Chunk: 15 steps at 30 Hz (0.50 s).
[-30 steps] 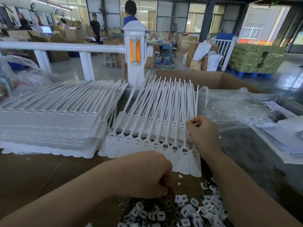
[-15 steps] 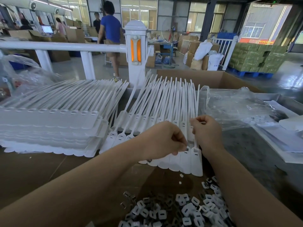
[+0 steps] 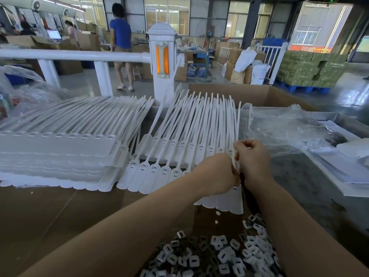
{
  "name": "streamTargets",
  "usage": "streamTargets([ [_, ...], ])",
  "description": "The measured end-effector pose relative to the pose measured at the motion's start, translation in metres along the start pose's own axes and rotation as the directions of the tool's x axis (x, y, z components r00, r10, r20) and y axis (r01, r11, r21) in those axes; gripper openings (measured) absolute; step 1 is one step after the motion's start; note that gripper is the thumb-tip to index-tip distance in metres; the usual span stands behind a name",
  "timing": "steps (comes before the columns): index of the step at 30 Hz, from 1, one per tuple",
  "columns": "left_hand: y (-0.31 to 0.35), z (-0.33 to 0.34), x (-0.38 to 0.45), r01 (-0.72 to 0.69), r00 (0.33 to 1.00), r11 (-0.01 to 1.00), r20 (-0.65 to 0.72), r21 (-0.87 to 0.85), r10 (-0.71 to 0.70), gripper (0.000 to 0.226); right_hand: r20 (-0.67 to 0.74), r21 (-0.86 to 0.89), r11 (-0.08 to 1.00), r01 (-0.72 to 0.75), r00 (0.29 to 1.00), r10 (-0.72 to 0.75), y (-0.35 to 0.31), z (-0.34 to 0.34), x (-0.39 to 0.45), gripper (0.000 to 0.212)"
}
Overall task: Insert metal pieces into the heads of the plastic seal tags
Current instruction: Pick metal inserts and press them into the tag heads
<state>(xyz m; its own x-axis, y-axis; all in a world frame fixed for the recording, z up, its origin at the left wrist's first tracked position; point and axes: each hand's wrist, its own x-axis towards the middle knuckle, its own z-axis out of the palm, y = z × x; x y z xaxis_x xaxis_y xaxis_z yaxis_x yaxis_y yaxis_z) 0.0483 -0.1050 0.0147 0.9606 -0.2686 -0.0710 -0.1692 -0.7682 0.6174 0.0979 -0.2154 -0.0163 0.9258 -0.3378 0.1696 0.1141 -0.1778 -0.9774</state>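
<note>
A fanned row of white plastic seal tags [image 3: 159, 172] lies on the brown cardboard, straps pointing away from me. Small metal pieces [image 3: 225, 254] are heaped at the near edge. My right hand [image 3: 252, 158] pinches the strap of the rightmost tag [image 3: 236, 198] in curled fingers. My left hand [image 3: 215, 173] is curled tight against that tag's head, touching my right hand. Its fingertips are hidden, so any metal piece in them cannot be seen.
A tall stack of white tags [image 3: 58, 154] sits to the left. Clear plastic bags [image 3: 285, 130] and an open cardboard box [image 3: 259, 94] lie to the right. A white railing [image 3: 73, 54] runs behind, and a person in blue [image 3: 120, 47] walks beyond it.
My left hand rose from the metal-piece heap and travelled right, up to the head of the rightmost tag. My right hand stayed on the strap. The person in blue walked left.
</note>
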Motion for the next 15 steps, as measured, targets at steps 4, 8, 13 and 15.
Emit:
streamTargets([
  [4,0.0023,0.0006,0.0017,0.034,0.999,0.997,-0.004,0.068,-0.033,0.021,0.009,-0.029,0.999,0.028,1.000,-0.028,0.0007,0.0009,0.0002,0.009],
  [8,0.0036,-0.0012,0.0006,0.036,0.999,0.995,-0.017,0.090,-0.034,0.020,0.017,-0.036,0.998,0.041,0.999,-0.041,0.0008,0.0016,-0.0012,0.009],
  [13,0.0016,-0.0020,-0.0017,-0.028,0.999,0.994,-0.029,0.110,0.031,0.018,0.023,-0.058,0.997,0.053,0.998,-0.051,-0.0001,0.0002,-0.0026,0.011],
  [15,-0.0016,-0.0025,-0.0046,-0.087,0.994,0.992,-0.057,0.089,0.092,0.012,0.021,-0.063,0.997,0.052,0.999,-0.050,-0.0011,0.0005,-0.0033,0.011],
])
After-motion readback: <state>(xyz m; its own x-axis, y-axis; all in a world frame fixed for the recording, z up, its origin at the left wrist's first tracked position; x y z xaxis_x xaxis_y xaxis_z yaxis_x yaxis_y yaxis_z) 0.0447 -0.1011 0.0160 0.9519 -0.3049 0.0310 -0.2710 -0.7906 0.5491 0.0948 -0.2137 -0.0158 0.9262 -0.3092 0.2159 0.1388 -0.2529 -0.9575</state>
